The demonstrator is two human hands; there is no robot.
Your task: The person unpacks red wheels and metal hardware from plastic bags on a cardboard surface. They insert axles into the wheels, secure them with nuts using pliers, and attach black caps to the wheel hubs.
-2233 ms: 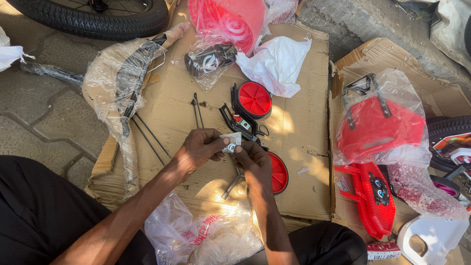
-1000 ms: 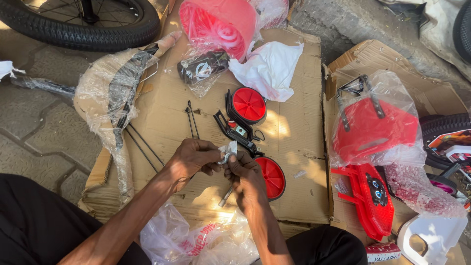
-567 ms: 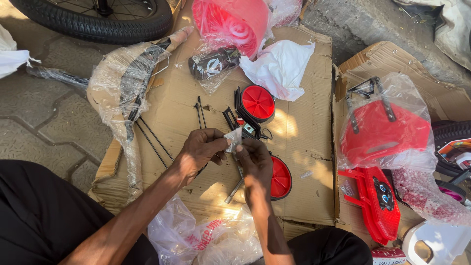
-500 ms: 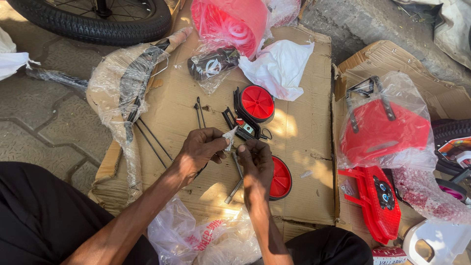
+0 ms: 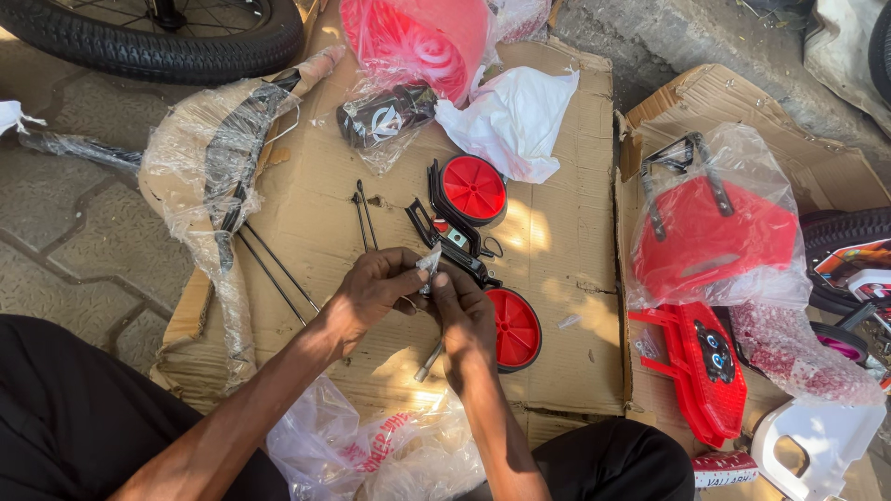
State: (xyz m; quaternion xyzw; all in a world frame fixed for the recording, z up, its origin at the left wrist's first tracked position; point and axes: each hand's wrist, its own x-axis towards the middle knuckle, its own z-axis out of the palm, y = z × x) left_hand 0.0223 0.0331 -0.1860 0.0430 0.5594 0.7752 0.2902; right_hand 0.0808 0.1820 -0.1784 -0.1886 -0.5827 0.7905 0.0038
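Observation:
My left hand (image 5: 376, 289) and my right hand (image 5: 464, 314) meet over a flattened cardboard sheet (image 5: 316, 213). Both pinch a small clear plastic packet (image 5: 430, 261) between their fingertips. A thin metal rod (image 5: 428, 361) sticks out below my right hand. Just beyond the hands lie two red training wheels, one (image 5: 474, 188) farther off and one (image 5: 513, 328) beside my right wrist, joined to black metal brackets (image 5: 445, 237). Two slim black rods (image 5: 363, 211) lie to the left of the brackets.
A plastic-wrapped black mudguard (image 5: 218, 176) lies at left, a bicycle tyre (image 5: 158, 46) at the top left. A red basket in plastic (image 5: 418, 37), white wrapping (image 5: 510, 121), a wrapped red seat part (image 5: 715, 232) and red plastic panel (image 5: 705, 366) lie around. Clear bag (image 5: 371, 450) by my knees.
The hands stay together over the cardboard, working at the small packet; the view has shifted slightly. The parts on the cardboard have not moved.

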